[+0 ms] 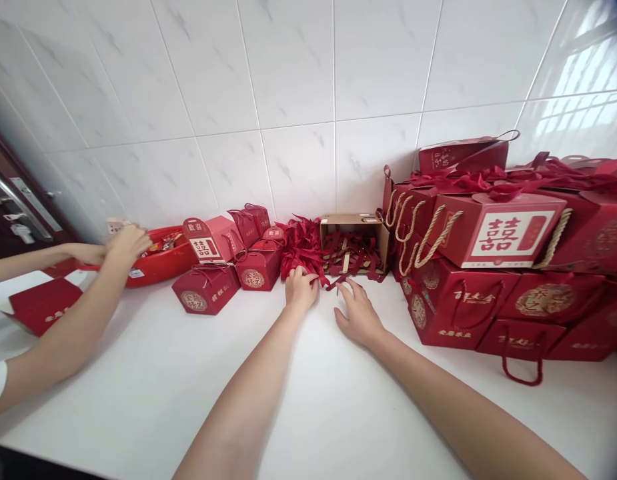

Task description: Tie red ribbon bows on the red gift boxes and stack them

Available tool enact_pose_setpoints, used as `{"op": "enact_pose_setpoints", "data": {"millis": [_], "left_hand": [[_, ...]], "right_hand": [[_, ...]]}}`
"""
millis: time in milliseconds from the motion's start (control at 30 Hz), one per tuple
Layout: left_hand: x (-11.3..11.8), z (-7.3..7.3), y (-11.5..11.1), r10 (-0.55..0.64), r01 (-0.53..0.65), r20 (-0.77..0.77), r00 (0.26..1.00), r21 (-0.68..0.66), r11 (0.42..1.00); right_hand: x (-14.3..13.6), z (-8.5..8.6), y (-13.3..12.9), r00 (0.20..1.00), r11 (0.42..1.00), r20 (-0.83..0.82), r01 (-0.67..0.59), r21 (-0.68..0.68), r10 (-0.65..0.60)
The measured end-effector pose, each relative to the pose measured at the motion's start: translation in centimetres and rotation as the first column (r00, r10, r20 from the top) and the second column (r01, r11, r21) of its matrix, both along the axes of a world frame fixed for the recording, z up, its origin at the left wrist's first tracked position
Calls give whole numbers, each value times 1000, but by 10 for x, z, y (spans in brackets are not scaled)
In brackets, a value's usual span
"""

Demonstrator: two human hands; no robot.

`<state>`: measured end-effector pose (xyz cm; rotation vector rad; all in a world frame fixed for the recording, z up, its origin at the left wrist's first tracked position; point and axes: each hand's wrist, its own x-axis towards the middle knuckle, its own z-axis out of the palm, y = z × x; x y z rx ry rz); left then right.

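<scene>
My left hand point(301, 288) is closed at the front of a pile of red ribbons point(302, 247); what its fingers grip is too small to make out. To its right, my right hand point(357, 308) has its fingers apart, with the fingertips at a dark red strip point(338, 283) on the table. That strip lies before an open cardboard box point(383, 247), which rests on its side and holds dark red strips with gold pieces point(351, 255).
Red gift boxes point(461, 300) with rope handles are stacked at the right. Smaller red boxes point(208, 290) stand left of the ribbons. Another person's hands point(125, 243) are over a red basin point(171, 263) at the left, near a red box point(43, 303). A tiled wall point(298, 60) rises behind.
</scene>
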<state>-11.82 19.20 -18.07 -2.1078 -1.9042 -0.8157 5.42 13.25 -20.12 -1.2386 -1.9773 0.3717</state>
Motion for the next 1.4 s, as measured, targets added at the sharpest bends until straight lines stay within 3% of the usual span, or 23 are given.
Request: {"op": "enact_pose_setpoints", "data": {"millis": [200, 433, 633, 867, 967, 1033, 1100, 1233, 1400], "left_hand": [[11, 2, -16, -202, 201, -2, 979, 119, 972], [37, -1, -26, -435, 445, -96, 895, 166, 880], [41, -4, -23, -495, 505, -106, 862, 229, 832], [32, -1, -18, -471, 479, -96, 877, 248, 842], [14, 0, -13, -352, 345, -24, 936, 277, 897], [-1, 0, -9, -195, 159, 83, 977, 319, 934], [-16, 0, -6, -12, -70, 224, 975, 355, 932], [-43, 3, -4, 245, -440, 481, 842, 348, 828], [-72, 1, -2, 376, -641, 685, 624, 175, 747]], "right_hand": [[8, -3, 9, 956, 995, -283, -94, -33, 80], [15, -8, 22, 809, 986, -588, -107, -125, 13], [17, -5, 24, 689, 971, -723, -133, -201, -56], [18, 6, 18, 563, 938, -816, -194, -287, -134], [19, 8, 16, 527, 928, -834, -205, -311, -163], [19, 9, 15, 514, 922, -840, -214, -323, -175], [20, 8, 16, 510, 915, -840, -222, -337, -185], [20, 4, 20, 517, 903, -831, -229, -364, -204], [21, 1, 23, 526, 891, -824, -245, -383, -210]]}}
